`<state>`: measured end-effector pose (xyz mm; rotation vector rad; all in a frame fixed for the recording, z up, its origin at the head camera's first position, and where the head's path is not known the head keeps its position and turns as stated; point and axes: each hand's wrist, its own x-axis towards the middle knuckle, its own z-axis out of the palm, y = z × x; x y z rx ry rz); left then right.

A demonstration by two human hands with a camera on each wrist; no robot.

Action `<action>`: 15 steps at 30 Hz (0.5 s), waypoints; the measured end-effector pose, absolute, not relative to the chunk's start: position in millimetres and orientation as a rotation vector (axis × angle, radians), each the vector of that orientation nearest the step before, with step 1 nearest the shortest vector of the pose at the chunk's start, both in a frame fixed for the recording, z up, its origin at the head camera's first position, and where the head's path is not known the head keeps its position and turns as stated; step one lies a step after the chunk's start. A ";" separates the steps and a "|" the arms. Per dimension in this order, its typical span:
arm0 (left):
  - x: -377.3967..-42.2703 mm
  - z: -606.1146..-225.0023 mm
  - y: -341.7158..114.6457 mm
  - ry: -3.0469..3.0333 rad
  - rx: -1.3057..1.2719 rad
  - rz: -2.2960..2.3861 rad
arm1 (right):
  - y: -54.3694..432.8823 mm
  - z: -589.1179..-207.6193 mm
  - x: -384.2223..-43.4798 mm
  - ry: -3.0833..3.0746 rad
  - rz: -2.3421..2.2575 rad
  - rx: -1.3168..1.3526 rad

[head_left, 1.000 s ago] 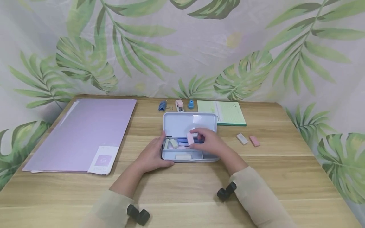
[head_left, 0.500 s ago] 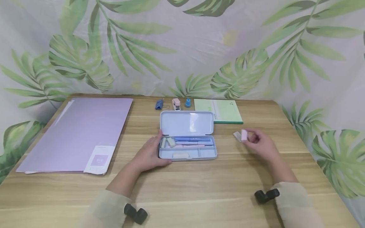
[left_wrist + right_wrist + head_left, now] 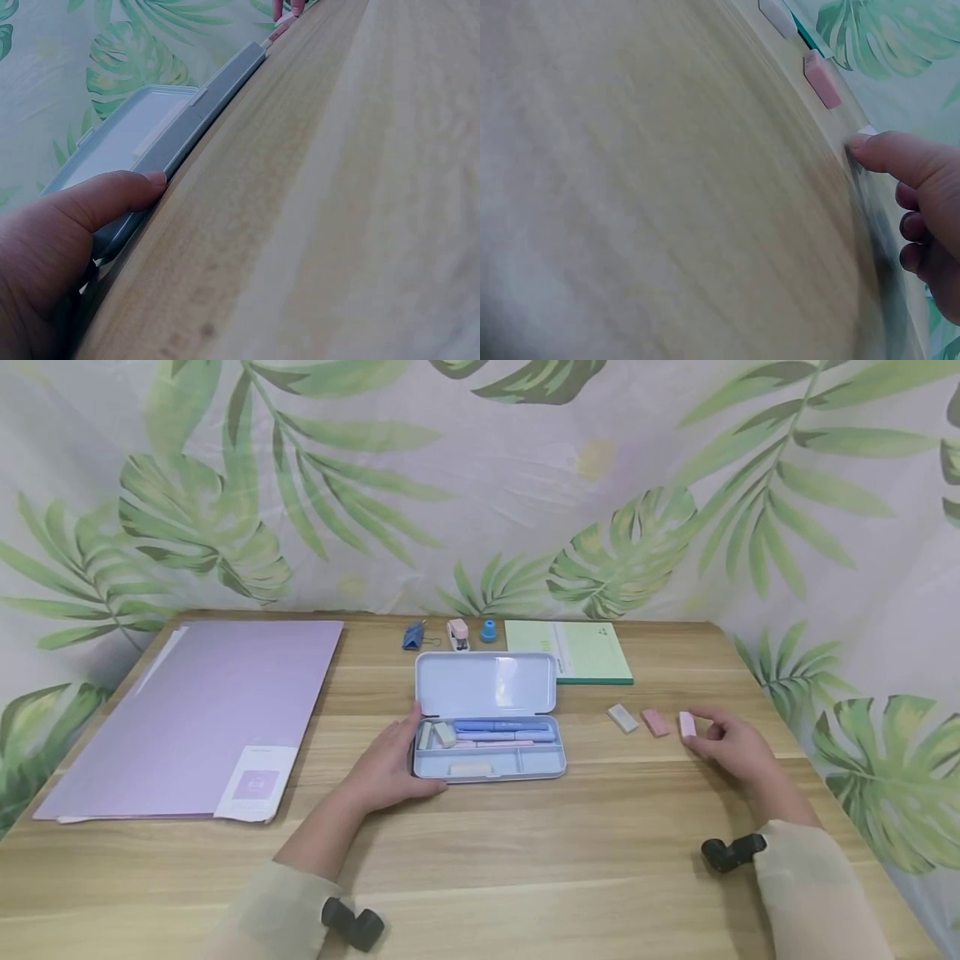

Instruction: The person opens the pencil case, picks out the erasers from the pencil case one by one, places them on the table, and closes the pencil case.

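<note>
A pale blue pencil case (image 3: pixel 542 763) lies with its lid up in the middle of the table. My left hand (image 3: pixel 387 762) grips its left end, thumb along the front edge; the left wrist view shows that thumb (image 3: pixel 124 196) against the side. Inside are blue and pink pens, two pale green erasers (image 3: pixel 444 734) and a whitish eraser (image 3: pixel 470 769) in the front compartment. To the right, my right hand (image 3: pixel 738 747) pinches a light pink eraser (image 3: pixel 687 725) between thumb and fingers, close over the table. Beside it lie a darker pink eraser (image 3: pixel 655 722) and a white eraser (image 3: pixel 622 718).
A large purple folder (image 3: pixel 202 710) covers the table's left side. Behind the case stand a blue binder clip (image 3: pixel 413 636), a pink stapler (image 3: pixel 458 634) and a small blue cone-shaped piece (image 3: pixel 488 631). A green notepad (image 3: pixel 592 652) lies at the back, partly behind the lid.
My right hand has carried the light pink eraser from over the pencil case rightward, past the white and darker pink erasers. My left hand stays on the case; the head view has shifted slightly.
</note>
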<state>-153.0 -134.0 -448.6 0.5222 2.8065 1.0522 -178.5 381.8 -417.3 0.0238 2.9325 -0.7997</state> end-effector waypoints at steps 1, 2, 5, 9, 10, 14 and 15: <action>-152.8 -448.6 -134.1 2.804 0.519 1.055 | 381.2 -416.5 -180.2 2.917 -0.792 0.012; -152.7 -448.6 -134.3 2.803 0.516 1.057 | 380.4 -415.6 -181.6 2.900 -0.790 0.000; -152.3 -448.5 -134.6 2.799 0.510 1.061 | 378.3 -414.1 -185.6 2.857 -0.797 -0.010; -151.6 -447.6 -134.7 2.789 0.499 1.067 | 377.3 -413.6 -187.6 2.811 -0.805 0.001; -151.7 -447.7 -134.7 2.788 0.498 1.068 | 377.5 -413.6 -187.5 2.804 -0.807 0.008; -151.5 -447.1 -134.5 2.790 0.500 1.062 | 373.2 -412.1 -184.7 2.830 -0.812 0.037; -151.5 -446.8 -134.3 2.788 0.495 1.062 | 369.7 -411.3 -183.6 2.845 -0.821 0.046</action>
